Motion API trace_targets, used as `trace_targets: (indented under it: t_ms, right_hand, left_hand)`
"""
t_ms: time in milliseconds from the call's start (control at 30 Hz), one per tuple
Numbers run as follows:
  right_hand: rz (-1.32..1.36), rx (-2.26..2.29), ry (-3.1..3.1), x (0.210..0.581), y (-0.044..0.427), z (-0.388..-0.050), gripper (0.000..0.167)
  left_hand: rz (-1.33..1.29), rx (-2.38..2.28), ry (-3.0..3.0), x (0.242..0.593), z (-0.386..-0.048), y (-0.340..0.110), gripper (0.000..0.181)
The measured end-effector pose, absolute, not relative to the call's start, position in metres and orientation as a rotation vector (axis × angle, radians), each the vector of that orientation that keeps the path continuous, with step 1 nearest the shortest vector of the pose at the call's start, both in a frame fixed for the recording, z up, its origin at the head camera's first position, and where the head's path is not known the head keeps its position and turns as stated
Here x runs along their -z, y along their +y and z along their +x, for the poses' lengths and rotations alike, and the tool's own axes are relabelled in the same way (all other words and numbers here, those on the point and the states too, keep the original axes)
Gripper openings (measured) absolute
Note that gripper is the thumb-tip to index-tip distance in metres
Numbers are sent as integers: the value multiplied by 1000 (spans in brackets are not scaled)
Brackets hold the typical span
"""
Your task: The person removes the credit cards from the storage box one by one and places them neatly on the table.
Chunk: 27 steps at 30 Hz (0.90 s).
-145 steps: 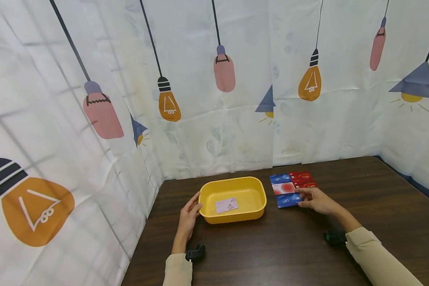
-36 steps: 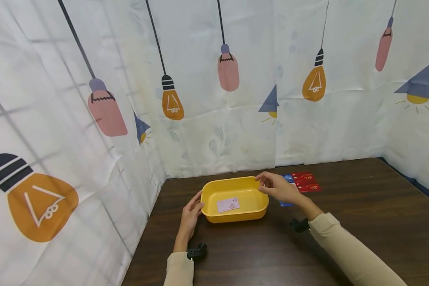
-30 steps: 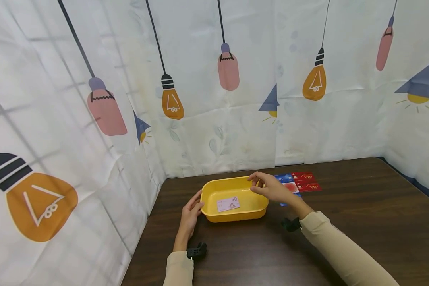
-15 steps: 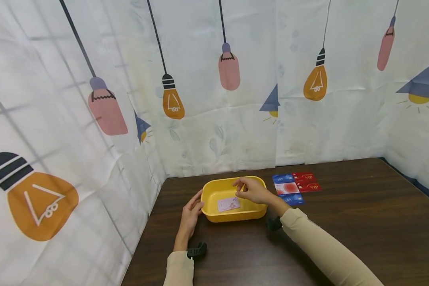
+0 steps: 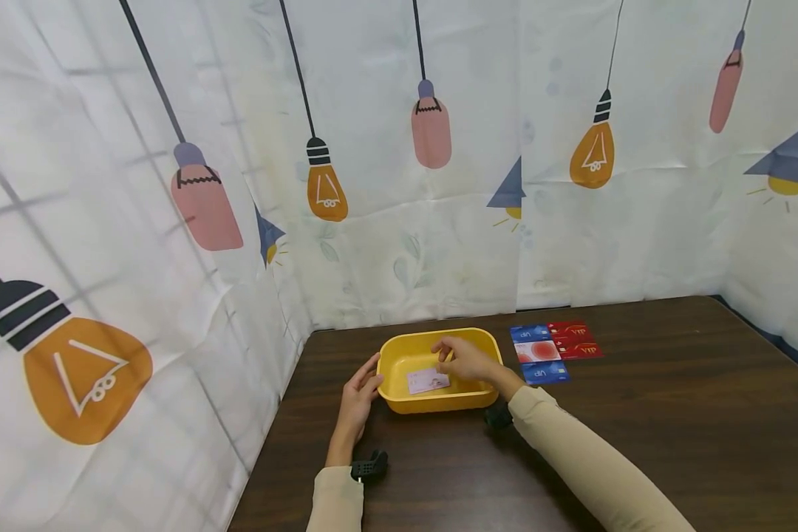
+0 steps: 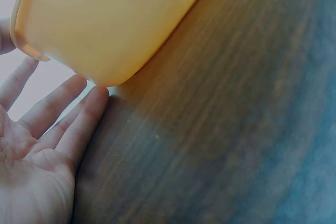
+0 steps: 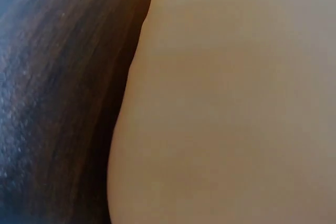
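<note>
A yellow plastic basin (image 5: pixel 399 403) stands on the dark wooden table with a pale pink card (image 5: pixel 428 380) lying in it. My left hand (image 5: pixel 357 399) rests against the basin's left end; in the left wrist view its fingers (image 6: pixel 52 103) are fairly straight, with the tips touching the outer wall. My right hand (image 5: pixel 468 360) is over the inside of the basin, its thumb and forefinger bent apart above the card's right end. Whether the thumb touches the card cannot be told. The right wrist view shows only a blurred wrist or forearm and the table.
Right of the basin lie several cards edge to edge: a blue card (image 5: pixel 529 334), a white and red card (image 5: pixel 536 351), another blue card (image 5: pixel 545 372) and two red VIP cards (image 5: pixel 577 340). A curtain (image 5: pixel 372 273) printed with lamps hangs behind the table (image 5: pixel 672 406).
My right hand has moved left from beside the blue and red cards, over the basin's right rim, and down towards the pink card. My left hand and the basin have stayed put.
</note>
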State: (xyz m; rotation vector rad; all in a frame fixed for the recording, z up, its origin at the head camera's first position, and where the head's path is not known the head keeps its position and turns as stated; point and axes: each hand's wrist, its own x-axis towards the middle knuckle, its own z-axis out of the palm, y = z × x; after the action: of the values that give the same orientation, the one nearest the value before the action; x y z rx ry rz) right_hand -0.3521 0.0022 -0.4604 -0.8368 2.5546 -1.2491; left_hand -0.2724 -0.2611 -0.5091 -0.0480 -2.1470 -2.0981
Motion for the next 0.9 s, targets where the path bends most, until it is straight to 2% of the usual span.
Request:
trace_targets:
  t_ms: [233,667,900]
  right_hand:
    - [-735,1162,2577,466,1,-355,32]
    - [-787,1013,2659,474,0,-359,50]
    - [-777,963,2682,475,-1,-354,50]
  left_hand:
    - [-52,2105,-2135,509,-273,-261,48]
    - [-19,2085,-2149,508,-273,-259,48]
    - [-13,2089,-2154,510,-274,-261,47]
